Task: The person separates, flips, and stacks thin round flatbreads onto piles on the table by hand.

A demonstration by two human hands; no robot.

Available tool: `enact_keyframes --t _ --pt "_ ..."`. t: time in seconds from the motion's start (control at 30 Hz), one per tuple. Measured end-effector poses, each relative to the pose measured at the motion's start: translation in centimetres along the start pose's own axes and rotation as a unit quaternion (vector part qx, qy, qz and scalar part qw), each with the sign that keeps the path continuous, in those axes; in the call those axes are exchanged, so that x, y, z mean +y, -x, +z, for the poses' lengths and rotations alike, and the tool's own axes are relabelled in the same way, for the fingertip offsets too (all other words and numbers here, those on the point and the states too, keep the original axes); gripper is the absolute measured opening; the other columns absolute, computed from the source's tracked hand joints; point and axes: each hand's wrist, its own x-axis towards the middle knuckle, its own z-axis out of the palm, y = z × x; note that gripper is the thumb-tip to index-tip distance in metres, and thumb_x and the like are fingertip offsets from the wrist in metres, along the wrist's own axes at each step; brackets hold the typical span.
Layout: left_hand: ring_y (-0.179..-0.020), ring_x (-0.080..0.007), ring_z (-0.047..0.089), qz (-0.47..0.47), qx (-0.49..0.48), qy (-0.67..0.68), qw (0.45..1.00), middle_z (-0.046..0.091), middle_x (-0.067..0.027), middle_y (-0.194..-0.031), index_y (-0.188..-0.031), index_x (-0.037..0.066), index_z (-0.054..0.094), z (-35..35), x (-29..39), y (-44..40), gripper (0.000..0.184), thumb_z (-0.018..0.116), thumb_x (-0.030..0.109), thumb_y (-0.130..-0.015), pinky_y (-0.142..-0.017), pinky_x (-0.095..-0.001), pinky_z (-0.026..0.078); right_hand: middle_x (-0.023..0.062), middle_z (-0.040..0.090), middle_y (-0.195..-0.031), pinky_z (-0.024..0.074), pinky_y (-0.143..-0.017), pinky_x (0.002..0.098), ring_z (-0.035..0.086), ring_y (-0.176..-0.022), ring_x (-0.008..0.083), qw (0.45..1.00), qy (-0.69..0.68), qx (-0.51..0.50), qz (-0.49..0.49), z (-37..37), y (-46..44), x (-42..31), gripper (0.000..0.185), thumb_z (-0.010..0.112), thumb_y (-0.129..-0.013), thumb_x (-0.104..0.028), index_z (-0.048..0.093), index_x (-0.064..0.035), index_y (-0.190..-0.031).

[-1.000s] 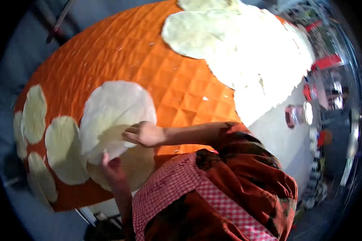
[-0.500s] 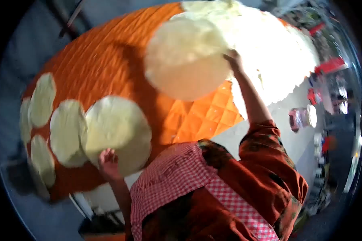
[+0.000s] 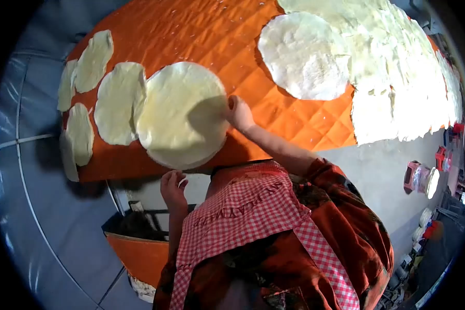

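A large pale round dough sheet lies on the orange quilted cloth, its lower edge showing another layer beneath. At its right edge is my right hand, fingers curled and pinched on the rim. My left hand is just below the sheet's bottom edge, fingers bent but apart, with nothing visible between them. Another round sheet lies flat farther right, overlapping the mass of pale sheets.
Several smaller oval sheets lie at the left end of the cloth. Beyond the near right edge is grey floor with a red-and-clear container. An orange-sided container stands below the cloth's near left edge.
The sheet carried by my right hand now lies on the cloth beside the pale mass. My right hand has let it go and come back left to the large round; my left hand is off its surface.
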Motion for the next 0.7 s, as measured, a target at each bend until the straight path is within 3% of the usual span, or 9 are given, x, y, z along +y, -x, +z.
enact_keyframes --t 0.1,0.17,0.27,0.37,0.43,0.53,0.6,0.67,0.7 --pt "-0.082 -0.0159 0.059 0.008 -0.034 0.018 0.999 0.061 -0.0057 -0.092 -0.1 0.007 0.053 -1.4 0.0 -1.0 0.013 0.053 0.016 -0.092 -0.072 -0.0306 0.048 0.0155 0.067 -0.086 0.0513 -0.068 0.0329 0.065 -0.079 0.021 0.997 -0.063 0.012 0.053 -0.2 -1.4 -1.8 0.04 0.074 -0.069 -0.021 0.062 0.0018 -0.099" --pt "-0.082 -0.0154 0.059 0.003 -0.072 0.038 0.997 0.061 -0.0061 -0.092 -0.099 0.006 0.053 -3.3 -0.5 -3.0 0.011 0.051 0.014 -0.092 -0.072 -0.0304 0.048 0.0128 0.067 -0.083 0.0514 -0.068 0.0317 0.064 -0.075 0.019 0.985 0.003 -0.146 0.088 -0.2 -2.5 -1.9 0.037 0.075 -0.068 -0.021 0.065 0.0026 -0.095" --pt "-0.085 -0.0153 0.059 -0.003 -0.118 0.051 0.992 0.061 -0.0065 -0.096 -0.1 0.006 0.053 -5.0 1.0 -4.1 0.012 0.051 0.013 -0.091 -0.073 -0.031 0.049 0.0136 0.067 -0.078 0.0512 -0.071 0.0352 0.065 -0.074 0.0206 0.992 -0.088 -0.075 0.059 3.1 -2.4 -0.4 0.033 0.073 -0.068 -0.023 0.067 0.0037 -0.088" --pt "-0.086 -0.0166 0.059 0.059 -0.169 0.072 0.981 0.061 -0.007 -0.098 -0.103 0.006 0.052 -7.2 3.3 -6.3 0.014 0.051 0.014 -0.091 -0.075 -0.032 0.05 0.0075 0.066 -0.075 0.0509 -0.068 0.0338 0.062 -0.071 0.0148 0.993 -0.08 -0.073 -0.047 -1.5 -1.7 -11.2 0.029 0.069 -0.073 -0.021 0.067 0.0039 -0.088" --pt "-0.101 -0.0214 0.056 0.077 -0.227 0.1 0.966 0.056 -0.0096 -0.114 -0.117 0.007 0.049 -8.9 3.9 -8.4 0.028 0.051 0.021 -0.092 -0.086 -0.0379 0.047 0.0027 0.063 -0.073 0.0501 -0.064 0.0333 0.058 -0.067 0.0117 0.988 -0.065 -0.065 -0.121 -4.4 -2.0 -19.8 0.026 0.066 -0.075 -0.021 0.067 0.0026 -0.086" --pt "-0.12 -0.0263 0.045 0.077 -0.305 0.158 0.936 0.044 -0.011 -0.133 -0.134 0.01 0.039 -7.6 7.7 -10.3 0.051 0.052 0.034 -0.091 -0.098 -0.0454 0.039 0.0027 0.062 -0.07 0.0489 -0.057 0.0314 0.058 -0.062 0.0132 0.955 0.046 -0.148 -0.251 -5.9 -2.9 -30.6 0.023 0.065 -0.076 -0.022 0.067 0.0002 -0.084" --pt "-0.122 -0.0273 0.044 0.03 -0.371 0.274 0.887 0.044 -0.0103 -0.134 -0.134 0.011 0.039 -5.3 9.5 -11.2 0.055 0.053 0.041 -0.089 -0.1 -0.0475 0.036 0.0028 0.062 -0.072 0.0486 -0.05 0.0284 0.058 -0.063 0.0148 0.925 0.08 -0.23 -0.292 -3.1 -4.1 -34.7 0.024 0.065 -0.077 -0.024 0.067 -0.0026 -0.087" --pt "-0.126 -0.0279 0.039 0.0 -0.413 0.349 0.841 0.041 -0.0084 -0.137 -0.136 0.013 0.037 -2.2 11.4 -10.8 0.061 0.052 0.048 -0.088 -0.104 -0.0491 0.031 0.0067 0.062 -0.082 0.0506 -0.05 0.0279 0.06 -0.071 0.0176 0.945 -0.004 -0.263 -0.194 1.3 -2.1 -38.7 0.029 0.065 -0.079 -0.028 0.066 -0.0047 -0.096" --pt "-0.128 -0.0281 0.036 -0.005 -0.425 0.372 0.825 0.039 -0.0069 -0.139 -0.137 0.014 0.035 -0.8 12.3 -10.4 0.065 0.05 0.053 -0.087 -0.106 -0.0495 0.027 0.0091 0.062 -0.088 0.0527 -0.052 0.0294 0.062 -0.076 0.0193 0.959 -0.038 -0.264 -0.092 3.4 0.9 -40.8 0.033 0.064 -0.08 -0.031 0.065 -0.0055 -0.102"
